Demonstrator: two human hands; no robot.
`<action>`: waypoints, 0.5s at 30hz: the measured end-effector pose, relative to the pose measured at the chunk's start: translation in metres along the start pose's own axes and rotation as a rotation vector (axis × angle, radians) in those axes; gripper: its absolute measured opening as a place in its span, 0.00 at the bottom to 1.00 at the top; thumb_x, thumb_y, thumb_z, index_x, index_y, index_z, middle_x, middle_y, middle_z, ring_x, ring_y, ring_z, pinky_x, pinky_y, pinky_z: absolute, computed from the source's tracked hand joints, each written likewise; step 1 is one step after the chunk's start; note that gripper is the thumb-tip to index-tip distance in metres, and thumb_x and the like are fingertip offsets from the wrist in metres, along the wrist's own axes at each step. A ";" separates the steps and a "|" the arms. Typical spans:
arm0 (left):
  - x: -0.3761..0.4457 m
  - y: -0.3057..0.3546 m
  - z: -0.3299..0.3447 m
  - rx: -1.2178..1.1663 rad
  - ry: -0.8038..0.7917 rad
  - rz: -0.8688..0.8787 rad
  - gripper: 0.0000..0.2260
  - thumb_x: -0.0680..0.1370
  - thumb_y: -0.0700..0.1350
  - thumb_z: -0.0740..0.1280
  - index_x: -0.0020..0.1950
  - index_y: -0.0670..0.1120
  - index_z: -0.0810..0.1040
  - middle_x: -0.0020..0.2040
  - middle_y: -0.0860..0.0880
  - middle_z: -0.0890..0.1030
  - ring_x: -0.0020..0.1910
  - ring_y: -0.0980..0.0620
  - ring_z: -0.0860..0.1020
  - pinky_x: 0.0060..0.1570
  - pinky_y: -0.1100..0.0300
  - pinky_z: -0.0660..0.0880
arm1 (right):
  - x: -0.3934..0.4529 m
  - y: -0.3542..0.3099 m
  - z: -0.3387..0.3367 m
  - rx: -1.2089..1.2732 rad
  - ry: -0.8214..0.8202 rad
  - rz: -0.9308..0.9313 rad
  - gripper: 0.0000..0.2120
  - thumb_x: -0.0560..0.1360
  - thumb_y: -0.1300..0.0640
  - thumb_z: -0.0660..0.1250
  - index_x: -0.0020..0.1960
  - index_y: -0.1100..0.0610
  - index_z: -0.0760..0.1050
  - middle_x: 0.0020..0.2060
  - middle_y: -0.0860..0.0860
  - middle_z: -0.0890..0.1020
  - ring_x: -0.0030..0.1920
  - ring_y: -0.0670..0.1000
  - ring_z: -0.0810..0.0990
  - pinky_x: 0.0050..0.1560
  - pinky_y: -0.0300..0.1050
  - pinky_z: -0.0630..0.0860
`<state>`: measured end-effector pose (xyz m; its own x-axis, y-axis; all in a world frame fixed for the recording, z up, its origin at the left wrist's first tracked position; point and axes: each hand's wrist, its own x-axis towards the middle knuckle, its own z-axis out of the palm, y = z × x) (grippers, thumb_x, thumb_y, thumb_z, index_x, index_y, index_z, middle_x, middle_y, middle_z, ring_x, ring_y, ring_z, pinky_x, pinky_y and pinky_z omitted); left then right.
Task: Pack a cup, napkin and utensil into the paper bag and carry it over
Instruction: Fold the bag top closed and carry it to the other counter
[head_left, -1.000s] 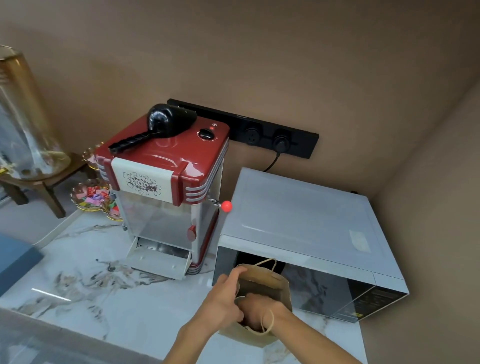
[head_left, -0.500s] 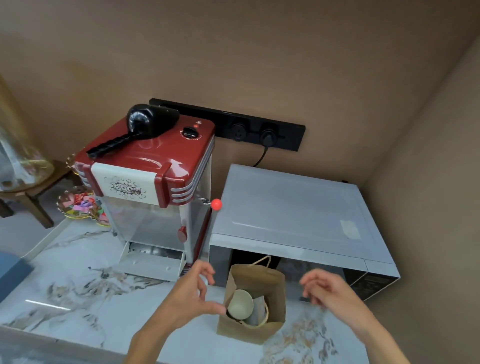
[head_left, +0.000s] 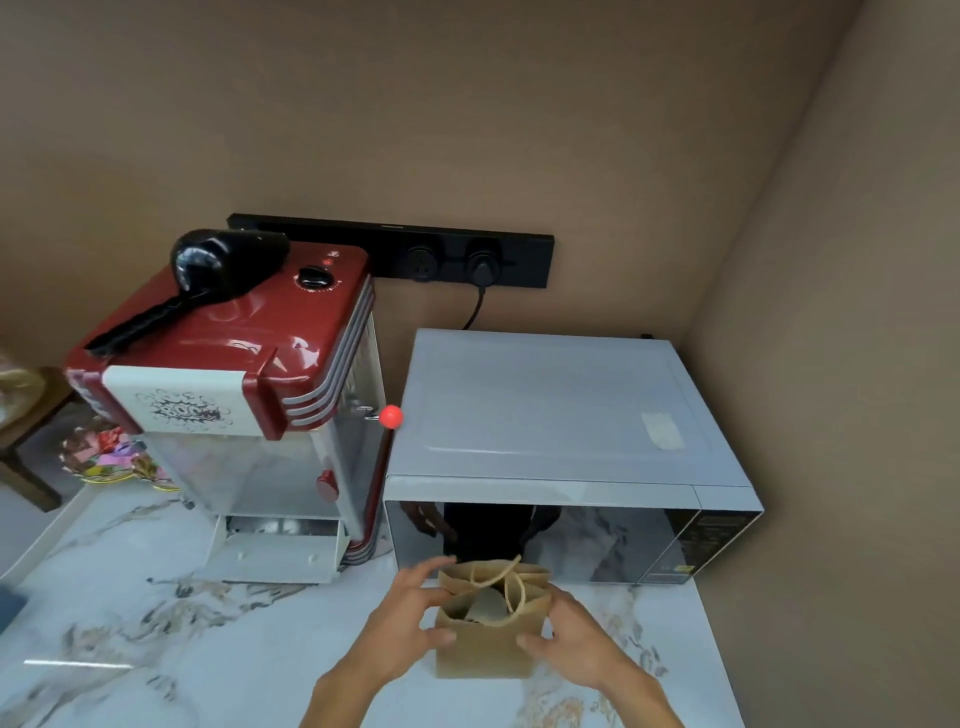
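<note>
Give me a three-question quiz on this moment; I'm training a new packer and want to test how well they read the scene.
1. True or false: both hands touch the paper bag.
2. What stands directly behind the bag: A) the popcorn machine, B) the microwave, C) the wall socket strip?
3. Where do the bag's handles lie: held in a hand, or loose over its mouth?

Key
1. True: the left hand and right hand grip opposite sides.
2. B.
3. Loose over its mouth; neither hand holds the handles.
</note>
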<state>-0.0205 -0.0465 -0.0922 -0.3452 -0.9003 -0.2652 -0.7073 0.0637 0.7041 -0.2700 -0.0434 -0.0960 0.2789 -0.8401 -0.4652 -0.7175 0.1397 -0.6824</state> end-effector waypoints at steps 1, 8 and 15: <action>0.000 0.002 0.001 -0.028 0.018 -0.010 0.13 0.74 0.47 0.73 0.57 0.58 0.82 0.64 0.66 0.70 0.67 0.58 0.67 0.69 0.60 0.65 | 0.002 0.001 0.002 0.001 0.031 -0.002 0.20 0.75 0.50 0.68 0.65 0.39 0.72 0.67 0.40 0.72 0.68 0.47 0.69 0.70 0.47 0.69; -0.007 -0.002 0.011 -0.440 0.333 -0.132 0.16 0.70 0.32 0.74 0.40 0.48 0.70 0.47 0.54 0.86 0.51 0.51 0.82 0.56 0.52 0.79 | -0.004 0.013 0.006 0.043 0.320 0.006 0.10 0.72 0.62 0.73 0.40 0.47 0.83 0.44 0.47 0.85 0.39 0.48 0.80 0.46 0.47 0.79; -0.010 -0.004 0.008 -0.428 0.298 -0.008 0.22 0.71 0.27 0.70 0.35 0.55 0.86 0.49 0.56 0.86 0.54 0.58 0.80 0.55 0.62 0.74 | -0.013 0.013 0.003 0.407 0.360 -0.056 0.26 0.74 0.78 0.63 0.41 0.48 0.86 0.48 0.48 0.87 0.42 0.54 0.81 0.43 0.40 0.78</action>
<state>-0.0196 -0.0346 -0.0979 -0.1061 -0.9875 -0.1164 -0.3721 -0.0691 0.9256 -0.2810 -0.0292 -0.0999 0.0223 -0.9684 -0.2484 -0.3831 0.2212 -0.8968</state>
